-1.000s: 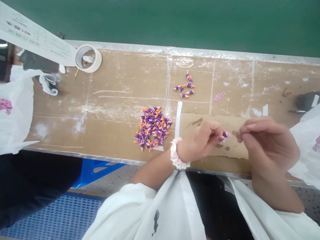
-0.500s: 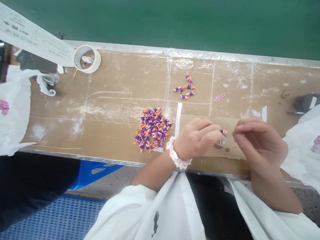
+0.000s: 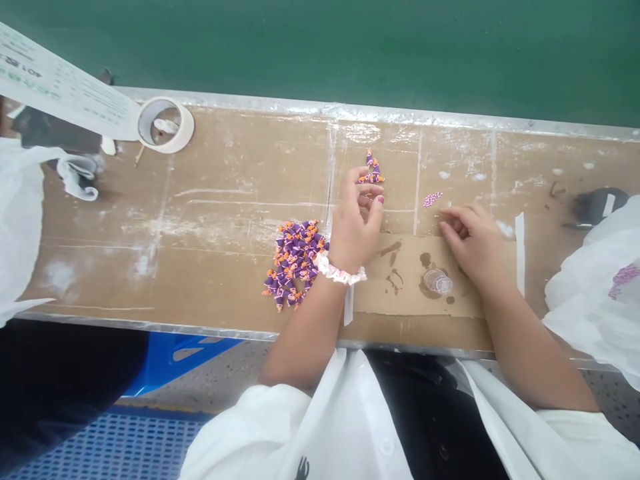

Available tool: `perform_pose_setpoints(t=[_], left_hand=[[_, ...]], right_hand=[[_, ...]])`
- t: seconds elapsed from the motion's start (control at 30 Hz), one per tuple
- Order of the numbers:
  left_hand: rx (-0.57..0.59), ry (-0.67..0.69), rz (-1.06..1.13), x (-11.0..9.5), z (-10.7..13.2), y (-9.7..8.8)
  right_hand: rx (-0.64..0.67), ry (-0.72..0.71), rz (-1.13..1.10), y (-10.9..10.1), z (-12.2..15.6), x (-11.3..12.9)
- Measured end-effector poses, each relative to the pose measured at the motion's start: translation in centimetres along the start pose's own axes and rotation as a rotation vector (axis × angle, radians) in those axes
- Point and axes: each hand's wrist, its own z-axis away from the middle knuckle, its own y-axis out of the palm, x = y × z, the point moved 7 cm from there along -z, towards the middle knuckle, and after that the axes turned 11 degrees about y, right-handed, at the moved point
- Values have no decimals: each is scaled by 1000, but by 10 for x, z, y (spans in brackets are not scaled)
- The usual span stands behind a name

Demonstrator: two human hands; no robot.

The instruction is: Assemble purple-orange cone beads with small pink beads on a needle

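My left hand [image 3: 356, 223], with a frilly band on its wrist, reaches over the far small group of purple-and-orange pieces [image 3: 373, 171]. Its fingers are apart and touch that group; I see nothing gripped. My right hand [image 3: 471, 241] lies flat on the bench, fingertips just below a little cluster of pink bits [image 3: 433, 199], and holds nothing. A large pile of purple-and-orange pieces [image 3: 295, 260] lies left of my left wrist. A small clear cap [image 3: 439, 282] stands on the taped cardboard patch [image 3: 400, 293] between my arms.
A tape roll [image 3: 165, 125] and a printed sheet [image 3: 60, 90] lie at the far left. White plastic bags sit at the left edge [image 3: 20, 220] and the right edge [image 3: 590, 300]. A dark object [image 3: 595, 205] rests far right. A blue stool [image 3: 185, 350] stands below the bench's front edge.
Both hands left the spot above the clear cap. The left moved out to the far small group with the purple piece it held; the right went to the pink bits.
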Motion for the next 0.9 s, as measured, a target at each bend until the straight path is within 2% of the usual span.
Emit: perform_pose_setpoints(t=[0.17,0.4,0.47,0.57,0.7,0.8,0.9], left_hand=[[5,12,17,-14,1,1],[197,65,26,-38,13,25],[264,50,66,-43,20,34],[361,-76,252,-43,33,48],[395,-436,767,-38,53,68],[388,-583,1014,-39,61,75],[380,-627,1073,-37,63,75]], right_hand=[[-27,-20,-3,5,-4,5],[1,-2,135,17,-11,7],[29,11,47,13,-11,7],[130,24,-314,0,-4,13],[329,27,-772,-6,15,27],[437,33,-903,-3,27,33],[452,-15,-904,-4,31,35]])
